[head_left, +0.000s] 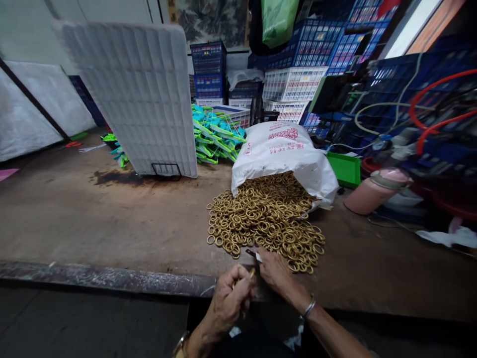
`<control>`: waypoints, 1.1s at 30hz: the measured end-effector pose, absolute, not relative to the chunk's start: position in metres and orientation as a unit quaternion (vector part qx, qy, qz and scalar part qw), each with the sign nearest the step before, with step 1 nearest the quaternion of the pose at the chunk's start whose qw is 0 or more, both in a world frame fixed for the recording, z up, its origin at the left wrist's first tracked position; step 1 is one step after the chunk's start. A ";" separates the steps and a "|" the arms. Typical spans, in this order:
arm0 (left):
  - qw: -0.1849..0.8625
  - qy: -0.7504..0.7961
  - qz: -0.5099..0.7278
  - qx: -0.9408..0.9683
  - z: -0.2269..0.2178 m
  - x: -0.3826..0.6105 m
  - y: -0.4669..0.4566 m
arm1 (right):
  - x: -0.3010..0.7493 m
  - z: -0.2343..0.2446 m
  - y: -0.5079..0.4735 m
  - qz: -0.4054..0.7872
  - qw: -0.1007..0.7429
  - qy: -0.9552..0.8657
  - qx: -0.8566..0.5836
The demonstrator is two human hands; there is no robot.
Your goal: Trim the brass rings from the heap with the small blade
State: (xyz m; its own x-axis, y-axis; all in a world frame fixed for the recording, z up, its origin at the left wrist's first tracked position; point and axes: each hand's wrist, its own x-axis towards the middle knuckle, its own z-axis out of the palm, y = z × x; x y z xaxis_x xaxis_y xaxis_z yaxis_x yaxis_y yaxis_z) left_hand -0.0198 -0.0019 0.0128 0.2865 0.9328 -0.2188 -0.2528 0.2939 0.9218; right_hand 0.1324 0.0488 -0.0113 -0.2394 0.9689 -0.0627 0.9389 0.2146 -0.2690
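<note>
My left hand [231, 294] is closed near the table's front edge, pinching a gold-coloured ring [252, 273] that pokes out beside the thumb. Just to its right, my right hand [276, 272] is closed on a small flat dark tool [251, 253] with a white part by the fingers; its exact kind is unclear. That hand lies at the near edge of a heap of gold-coloured rings [257, 219]. The rings spill from the mouth of a white woven sack [276, 154] with red print, lying on its side.
The brown table [149, 223] carries an upright white padded panel [130, 94] in a black wire stand. Behind it lie green and blue plastic pieces [214, 134]. A pink bottle [376, 191] and a green tray [343, 169] are at right. Stacked crates [294, 82] stand behind.
</note>
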 end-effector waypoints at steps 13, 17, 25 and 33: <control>0.767 0.361 0.478 0.231 0.005 -0.037 0.006 | 0.098 -0.010 0.071 0.115 0.123 -0.788 -0.592; 0.787 0.343 0.475 0.192 0.003 -0.041 0.009 | 0.092 -0.010 0.076 0.102 0.099 -0.789 -0.598; 0.789 0.336 0.506 0.091 -0.009 -0.042 0.016 | 0.101 -0.011 0.075 0.099 0.083 -0.774 -0.620; 0.773 0.375 0.491 0.143 -0.007 -0.035 0.018 | 0.103 -0.012 0.072 0.101 0.079 -0.778 -0.615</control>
